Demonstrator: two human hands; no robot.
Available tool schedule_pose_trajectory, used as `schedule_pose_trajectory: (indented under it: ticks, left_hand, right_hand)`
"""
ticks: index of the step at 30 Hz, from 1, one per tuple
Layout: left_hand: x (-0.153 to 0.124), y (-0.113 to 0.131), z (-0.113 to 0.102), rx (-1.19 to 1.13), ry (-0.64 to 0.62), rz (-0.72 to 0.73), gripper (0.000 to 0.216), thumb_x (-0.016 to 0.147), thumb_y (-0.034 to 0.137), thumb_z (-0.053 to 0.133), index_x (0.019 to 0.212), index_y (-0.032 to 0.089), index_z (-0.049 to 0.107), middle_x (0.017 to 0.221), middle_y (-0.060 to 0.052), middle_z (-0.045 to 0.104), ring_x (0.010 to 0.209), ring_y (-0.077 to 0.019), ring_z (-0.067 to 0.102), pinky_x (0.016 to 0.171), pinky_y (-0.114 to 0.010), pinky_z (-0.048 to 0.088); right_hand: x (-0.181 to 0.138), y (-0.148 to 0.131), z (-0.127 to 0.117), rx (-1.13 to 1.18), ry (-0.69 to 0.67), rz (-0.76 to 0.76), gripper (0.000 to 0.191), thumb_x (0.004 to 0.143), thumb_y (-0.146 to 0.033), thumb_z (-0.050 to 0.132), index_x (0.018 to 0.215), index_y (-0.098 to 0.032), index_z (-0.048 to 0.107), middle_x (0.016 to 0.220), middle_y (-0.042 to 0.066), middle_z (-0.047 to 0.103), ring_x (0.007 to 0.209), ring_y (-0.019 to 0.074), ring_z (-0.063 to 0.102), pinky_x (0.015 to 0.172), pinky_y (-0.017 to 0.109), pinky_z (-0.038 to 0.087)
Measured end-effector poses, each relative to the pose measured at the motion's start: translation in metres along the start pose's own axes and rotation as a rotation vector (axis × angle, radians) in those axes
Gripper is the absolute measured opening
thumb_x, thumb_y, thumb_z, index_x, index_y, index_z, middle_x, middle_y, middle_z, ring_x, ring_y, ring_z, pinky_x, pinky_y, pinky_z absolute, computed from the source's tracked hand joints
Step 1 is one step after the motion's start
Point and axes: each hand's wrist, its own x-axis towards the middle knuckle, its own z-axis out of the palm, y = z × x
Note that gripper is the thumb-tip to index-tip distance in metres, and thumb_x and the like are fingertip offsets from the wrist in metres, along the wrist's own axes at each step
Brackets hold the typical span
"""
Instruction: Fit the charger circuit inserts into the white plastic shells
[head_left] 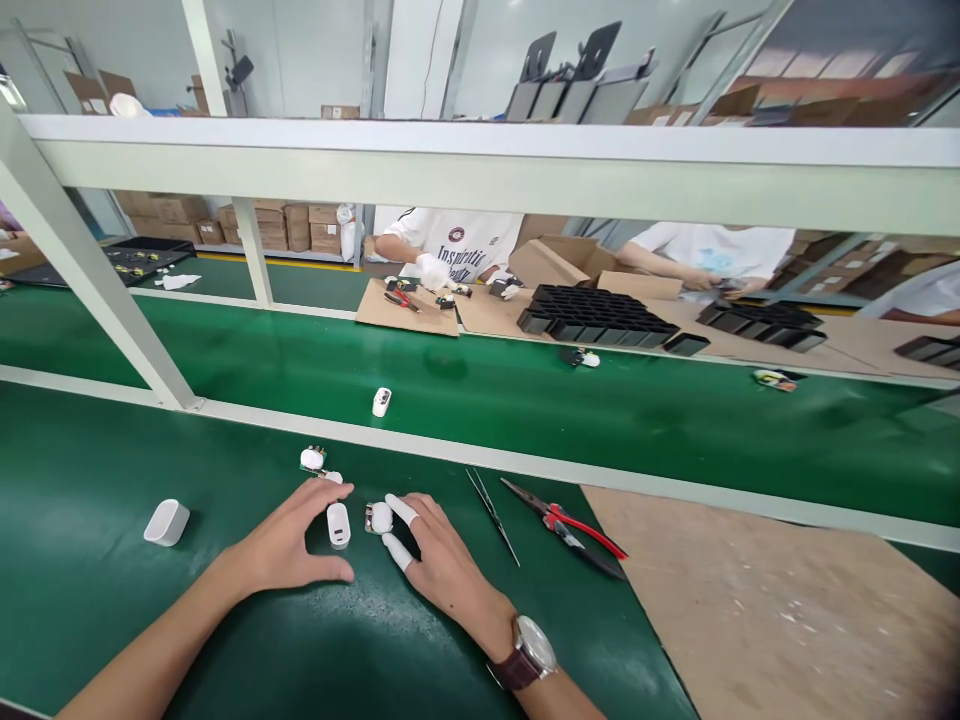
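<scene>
My left hand (289, 535) is open, thumb and fingers apart on either side of a small white plastic housing (338, 524) with a dark slot in its face. Close beside it, my right hand (439, 555), with white finger cots on thumb and forefinger, pinches a small circuit board (381, 518) with a white rounded part on it. Past my left fingertips lies another circuit board (313, 458) with a white part, and a further white piece is partly hidden by the fingers. An empty-looking white shell (166, 523) lies on the green mat to the left.
Tweezers (493, 515) and red-and-black pliers (566, 528) lie right of my right hand, beside a cardboard sheet (787, 600). Behind a low rail, a green belt (480, 380) carries a white housing (382, 402) and small parts. Co-workers sit opposite, near black trays (596, 315).
</scene>
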Motion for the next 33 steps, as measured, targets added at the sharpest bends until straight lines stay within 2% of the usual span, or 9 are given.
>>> schedule_pose_trajectory:
  ticks: [3, 7, 10, 14, 18, 20, 22, 26, 33]
  left_hand:
    - [-0.003, 0.003, 0.008, 0.056, -0.095, -0.004, 0.085, 0.089, 0.028, 0.079, 0.161, 0.033, 0.035, 0.157, -0.013, 0.049, 0.142, -0.032, 0.053, 0.114, -0.048, 0.052]
    - [-0.002, -0.001, 0.02, 0.085, -0.048, 0.011, 0.07, 0.096, 0.019, 0.067, 0.158, 0.032, 0.038, 0.146, -0.011, 0.059, 0.136, -0.0281, 0.056, 0.114, -0.047, 0.051]
    - [0.001, -0.005, 0.021, 0.104, -0.012, -0.026, 0.074, 0.09, 0.033, 0.079, 0.154, 0.034, 0.043, 0.137, -0.01, 0.064, 0.123, -0.0301, 0.064, 0.104, -0.047, 0.057]
    - [0.002, -0.004, 0.01, 0.016, -0.108, -0.09, 0.092, 0.08, 0.037, 0.088, 0.157, 0.037, 0.038, 0.148, -0.011, 0.055, 0.094, -0.0223, 0.068, 0.084, -0.039, 0.062]
    - [0.003, 0.004, 0.006, -0.065, -0.217, -0.11, 0.058, 0.084, 0.026, 0.081, 0.137, 0.033, 0.058, 0.123, -0.005, 0.069, 0.082, -0.0182, 0.064, 0.073, -0.031, 0.058]
    - [0.004, 0.007, 0.01, -0.073, -0.193, -0.121, 0.045, 0.083, 0.024, 0.081, 0.124, 0.03, 0.062, 0.108, -0.002, 0.07, 0.08, -0.0184, 0.062, 0.071, -0.03, 0.055]
    - [0.005, 0.007, 0.015, -0.058, -0.111, -0.088, 0.04, 0.084, 0.025, 0.081, 0.118, 0.028, 0.061, 0.11, -0.003, 0.068, 0.088, -0.0202, 0.063, 0.076, -0.032, 0.056]
    - [0.005, 0.004, 0.023, 0.019, 0.027, 0.047, 0.038, 0.09, 0.029, 0.078, 0.122, 0.026, 0.058, 0.119, -0.006, 0.066, 0.111, -0.0255, 0.062, 0.095, -0.039, 0.054]
    - [0.004, 0.002, 0.026, 0.1, 0.066, 0.146, 0.034, 0.096, 0.032, 0.073, 0.126, 0.025, 0.059, 0.119, -0.009, 0.068, 0.111, -0.026, 0.064, 0.096, -0.04, 0.056]
  right_hand:
    - [-0.001, -0.001, 0.002, -0.014, 0.032, -0.011, 0.047, 0.103, -0.015, 0.054, 0.149, -0.021, 0.043, 0.126, 0.014, 0.065, 0.119, 0.031, 0.06, 0.097, 0.053, 0.059]
    - [-0.002, -0.003, 0.002, -0.037, 0.055, -0.033, 0.048, 0.102, -0.016, 0.057, 0.149, -0.02, 0.042, 0.125, 0.015, 0.065, 0.119, 0.0319, 0.06, 0.097, 0.054, 0.059]
    - [-0.001, -0.004, 0.003, -0.033, 0.067, -0.018, 0.046, 0.102, -0.014, 0.056, 0.147, -0.022, 0.045, 0.121, 0.013, 0.066, 0.115, 0.0308, 0.061, 0.093, 0.051, 0.06]
    - [0.002, -0.004, 0.001, -0.007, 0.13, 0.003, 0.042, 0.102, -0.014, 0.056, 0.142, -0.024, 0.048, 0.12, 0.012, 0.067, 0.111, 0.0294, 0.062, 0.091, 0.049, 0.061]
    - [0.005, -0.013, -0.005, 0.048, 0.239, 0.042, 0.04, 0.1, -0.014, 0.055, 0.138, -0.026, 0.05, 0.117, 0.01, 0.067, 0.108, 0.0279, 0.063, 0.09, 0.048, 0.06]
    - [0.004, -0.022, -0.01, 0.096, 0.287, 0.046, 0.042, 0.1, -0.013, 0.056, 0.138, -0.027, 0.05, 0.116, 0.01, 0.066, 0.107, 0.0275, 0.063, 0.09, 0.049, 0.059]
    - [0.002, -0.032, -0.014, 0.136, 0.305, 0.013, 0.045, 0.098, -0.011, 0.057, 0.139, -0.027, 0.051, 0.118, 0.011, 0.065, 0.108, 0.0278, 0.063, 0.091, 0.05, 0.058]
    - [-0.004, -0.044, -0.013, 0.099, 0.263, -0.1, 0.055, 0.094, -0.007, 0.061, 0.144, -0.025, 0.049, 0.124, 0.014, 0.064, 0.111, 0.0299, 0.062, 0.092, 0.051, 0.059]
    - [-0.008, -0.045, -0.007, 0.008, 0.19, -0.12, 0.061, 0.097, -0.011, 0.06, 0.153, -0.024, 0.041, 0.124, 0.014, 0.067, 0.112, 0.0317, 0.065, 0.091, 0.052, 0.062]
